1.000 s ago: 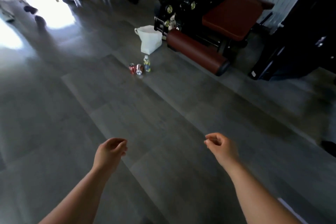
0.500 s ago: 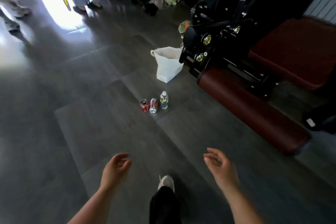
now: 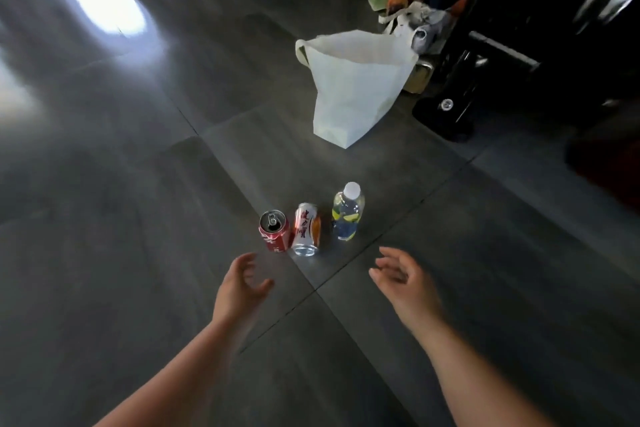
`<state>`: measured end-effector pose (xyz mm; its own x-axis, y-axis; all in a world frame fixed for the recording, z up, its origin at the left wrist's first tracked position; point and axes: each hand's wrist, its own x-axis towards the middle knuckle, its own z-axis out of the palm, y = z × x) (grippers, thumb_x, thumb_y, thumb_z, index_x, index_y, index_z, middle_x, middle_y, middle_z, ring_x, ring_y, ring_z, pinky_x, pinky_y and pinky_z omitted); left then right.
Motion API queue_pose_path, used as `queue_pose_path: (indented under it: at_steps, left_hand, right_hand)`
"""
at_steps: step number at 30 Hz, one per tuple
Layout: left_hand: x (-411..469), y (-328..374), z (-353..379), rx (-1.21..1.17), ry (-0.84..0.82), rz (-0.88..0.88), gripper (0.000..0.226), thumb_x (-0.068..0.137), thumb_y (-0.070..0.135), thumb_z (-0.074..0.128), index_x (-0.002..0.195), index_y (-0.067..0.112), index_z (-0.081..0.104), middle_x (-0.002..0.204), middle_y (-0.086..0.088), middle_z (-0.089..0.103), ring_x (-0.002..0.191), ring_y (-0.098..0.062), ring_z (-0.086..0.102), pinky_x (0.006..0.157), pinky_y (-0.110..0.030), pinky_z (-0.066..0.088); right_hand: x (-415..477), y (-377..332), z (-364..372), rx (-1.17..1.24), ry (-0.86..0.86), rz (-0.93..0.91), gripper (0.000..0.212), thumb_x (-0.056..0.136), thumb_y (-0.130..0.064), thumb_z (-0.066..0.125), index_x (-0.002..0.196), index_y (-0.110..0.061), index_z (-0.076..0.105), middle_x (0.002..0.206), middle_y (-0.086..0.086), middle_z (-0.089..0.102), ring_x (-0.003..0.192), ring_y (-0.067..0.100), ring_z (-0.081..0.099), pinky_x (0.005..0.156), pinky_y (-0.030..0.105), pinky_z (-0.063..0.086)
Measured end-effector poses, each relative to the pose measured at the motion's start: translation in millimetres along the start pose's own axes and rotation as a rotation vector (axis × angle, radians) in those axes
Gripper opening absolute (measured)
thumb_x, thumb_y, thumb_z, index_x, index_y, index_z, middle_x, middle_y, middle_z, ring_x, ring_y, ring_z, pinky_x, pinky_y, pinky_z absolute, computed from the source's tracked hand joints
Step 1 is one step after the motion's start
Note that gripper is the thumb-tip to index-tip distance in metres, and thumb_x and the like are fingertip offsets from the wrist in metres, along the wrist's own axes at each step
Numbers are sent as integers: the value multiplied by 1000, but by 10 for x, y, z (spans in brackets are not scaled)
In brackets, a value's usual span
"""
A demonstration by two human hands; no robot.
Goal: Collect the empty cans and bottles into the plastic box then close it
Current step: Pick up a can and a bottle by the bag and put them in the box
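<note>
On the dark tiled floor stand a red can (image 3: pixel 274 231) with its tab opened, a white-and-orange can (image 3: pixel 306 229) lying on its side beside it, and a small clear bottle (image 3: pixel 347 212) with a white cap and a yellow-blue label. A white bag-like container (image 3: pixel 353 87) stands open behind them. My left hand (image 3: pixel 242 284) hovers just short of the red can, fingers apart and empty. My right hand (image 3: pixel 403 279) hangs open below and right of the bottle, holding nothing.
Black gym equipment (image 3: pixel 512 31) with weight discs fills the upper right, with a pile of cloth and bags (image 3: pixel 405 0) at its foot. A dark red pad (image 3: pixel 609 166) sits at the right edge. Bright light falls on the floor at upper left.
I have moved closer to the cans and bottle, which now lie just beyond my fingertips. Both hands have reached forward and spread open.
</note>
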<state>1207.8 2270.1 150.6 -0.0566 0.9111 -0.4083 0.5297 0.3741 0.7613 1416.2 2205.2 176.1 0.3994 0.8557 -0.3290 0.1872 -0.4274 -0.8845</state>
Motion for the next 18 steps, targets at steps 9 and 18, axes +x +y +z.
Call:
queue_pose_path:
  at_steps: [9,18]
  left_hand:
    - [1527,-685,731,-20,71,57,107,60,39,78,142,19,12,152,-6,24,138,-22,25,111,-38,24]
    - [1909,-464,835,-47,45,101,102,58,27,80,139,29,18,141,2,43,131,-27,36,112,-47,27]
  right_hand:
    - [1498,539,533,-178,191,-93,96,67,-25,74,142,-21,14,151,7,24,138,22,23,110,39,24]
    - [1936,370,708,-211,163,-107,77,69,-21,73,135,-19,32,141,8,40,129,25,37,108,35,31]
